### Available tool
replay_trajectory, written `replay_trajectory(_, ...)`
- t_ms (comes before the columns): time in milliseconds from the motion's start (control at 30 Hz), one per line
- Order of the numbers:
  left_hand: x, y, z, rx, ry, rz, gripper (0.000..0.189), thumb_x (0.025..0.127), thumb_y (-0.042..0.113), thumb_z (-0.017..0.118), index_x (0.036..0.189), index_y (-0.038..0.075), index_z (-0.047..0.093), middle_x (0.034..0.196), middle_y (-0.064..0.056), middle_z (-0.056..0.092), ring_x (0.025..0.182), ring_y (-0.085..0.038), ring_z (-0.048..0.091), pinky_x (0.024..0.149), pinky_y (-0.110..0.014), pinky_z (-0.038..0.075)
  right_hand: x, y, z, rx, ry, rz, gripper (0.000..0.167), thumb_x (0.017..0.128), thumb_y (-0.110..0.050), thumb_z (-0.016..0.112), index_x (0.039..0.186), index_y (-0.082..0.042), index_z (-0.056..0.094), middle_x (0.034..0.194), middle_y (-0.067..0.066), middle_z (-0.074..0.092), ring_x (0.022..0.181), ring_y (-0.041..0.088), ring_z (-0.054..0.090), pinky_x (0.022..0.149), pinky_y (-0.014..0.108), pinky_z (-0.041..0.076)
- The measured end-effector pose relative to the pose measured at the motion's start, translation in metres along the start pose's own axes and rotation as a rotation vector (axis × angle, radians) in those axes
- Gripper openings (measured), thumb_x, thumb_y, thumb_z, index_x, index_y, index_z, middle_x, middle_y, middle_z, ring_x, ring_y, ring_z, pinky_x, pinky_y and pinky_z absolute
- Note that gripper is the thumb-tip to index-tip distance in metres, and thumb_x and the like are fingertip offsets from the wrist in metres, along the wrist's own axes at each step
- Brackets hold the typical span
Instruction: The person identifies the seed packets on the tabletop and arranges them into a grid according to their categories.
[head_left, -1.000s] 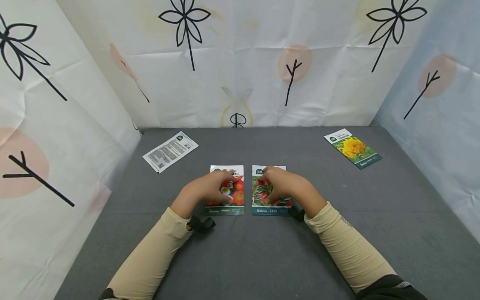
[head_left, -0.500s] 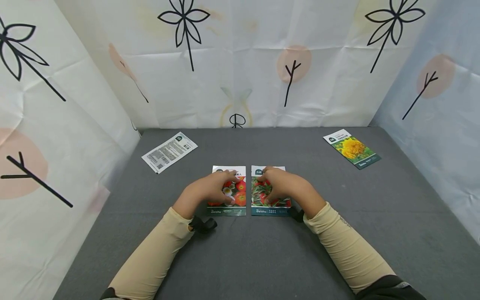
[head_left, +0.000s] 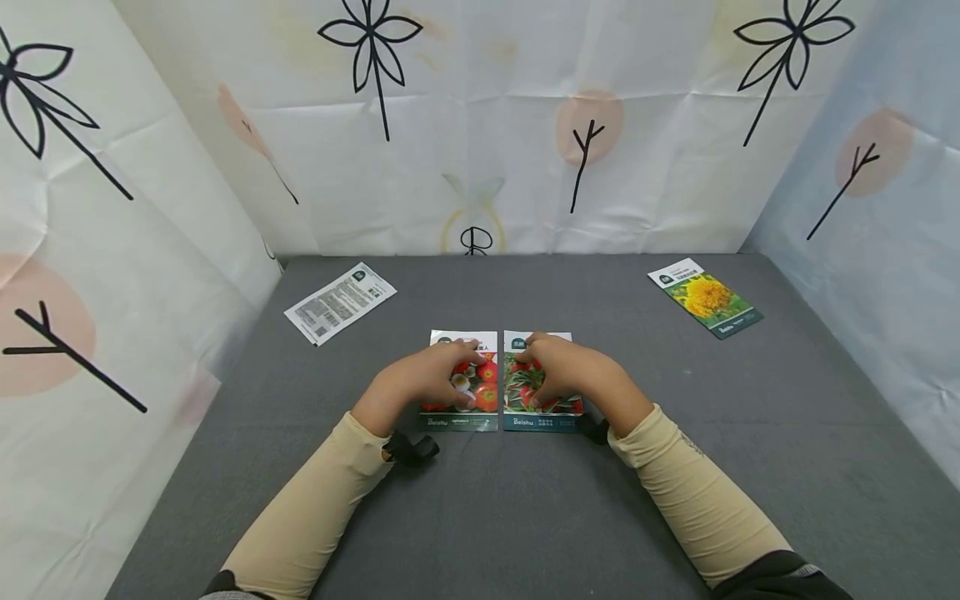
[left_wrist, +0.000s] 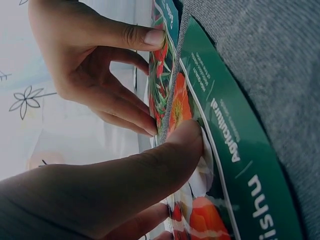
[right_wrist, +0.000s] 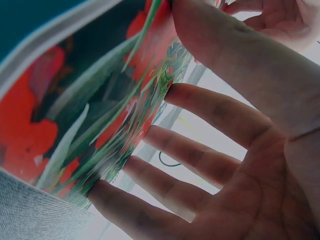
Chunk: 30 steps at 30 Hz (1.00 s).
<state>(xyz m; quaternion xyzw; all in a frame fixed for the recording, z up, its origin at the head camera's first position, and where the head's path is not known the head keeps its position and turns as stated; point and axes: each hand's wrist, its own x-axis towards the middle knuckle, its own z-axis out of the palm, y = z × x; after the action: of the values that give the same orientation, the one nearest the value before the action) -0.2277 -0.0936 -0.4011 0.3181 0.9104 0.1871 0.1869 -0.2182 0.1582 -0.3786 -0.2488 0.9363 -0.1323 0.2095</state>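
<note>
Two flower seed packets lie face up side by side on the grey table, a narrow gap between them. My left hand presses its thumb and fingertips onto the left packet, which shows orange-red and white flowers. On the right packet, with red blooms among long green leaves, rest the spread fingertips of my right hand. The left wrist view shows the left thumb flat on the packet's printed face. In the right wrist view the fingers are spread and nearly straight, their tips touching the packet.
A white packet, printed side with barcode up, lies slanted at the back left. At the back right is a packet with a yellow flower. Patterned cloth walls enclose the grey table on three sides.
My left hand has slid the left packet to the right along the table, narrowing the gap between the two packets. The right hand and its packet have stayed in place.
</note>
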Motion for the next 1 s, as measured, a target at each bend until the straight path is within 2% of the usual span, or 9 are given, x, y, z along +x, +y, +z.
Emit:
replay_trajectory(267, 0.0003, 0.0008, 0.0000, -0.009, -0.001, 0.004, 0.067, 0.091, 0.024, 0.086, 0.150, 0.004, 0.059, 0.172, -0.019, 0.035, 0.161, -0.039, 0.030, 0.127, -0.053, 0.035, -0.0018, 0.0004, -0.0003, 0.012, 0.002, 0.003, 0.075, 0.087, -0.023, 0.090, 0.153, -0.007, 0.057, 0.159, 0.023, 0.047, 0.140, 0.039, 0.054, 0.109, 0.050, 0.053)
replay_trajectory(467, -0.0012, 0.0001, 0.0003, 0.006, -0.003, 0.001, 0.068, 0.092, 0.026, 0.085, 0.152, 0.006, 0.058, 0.172, -0.019, 0.033, 0.161, -0.039, 0.030, 0.128, -0.054, 0.034, -0.0009, -0.0015, -0.0003, -0.003, -0.001, -0.004, 0.075, 0.087, -0.023, 0.090, 0.153, -0.006, 0.058, 0.155, 0.021, 0.051, 0.131, 0.035, 0.060, 0.104, 0.047, 0.056)
replay_trajectory(733, -0.0021, 0.0005, 0.0000, 0.008, -0.001, 0.003, 0.067, 0.092, 0.024, 0.085, 0.151, 0.006, 0.059, 0.172, -0.017, 0.034, 0.160, -0.039, 0.032, 0.127, -0.053, 0.035, -0.0014, -0.0047, 0.0016, 0.003, -0.003, 0.018, 0.077, 0.085, -0.024, 0.092, 0.152, -0.007, 0.058, 0.151, 0.019, 0.053, 0.131, 0.033, 0.060, 0.107, 0.047, 0.055)
replay_trajectory(1000, -0.0071, 0.0083, -0.0016, -0.011, -0.021, -0.013, 0.068, 0.092, 0.023, 0.085, 0.152, 0.007, 0.058, 0.172, -0.018, 0.034, 0.159, -0.039, 0.035, 0.126, -0.053, 0.038, -0.0017, -0.0053, 0.0024, 0.009, -0.002, 0.006, 0.076, 0.086, -0.023, 0.092, 0.152, -0.006, 0.059, 0.150, 0.019, 0.053, 0.129, 0.033, 0.060, 0.106, 0.047, 0.055)
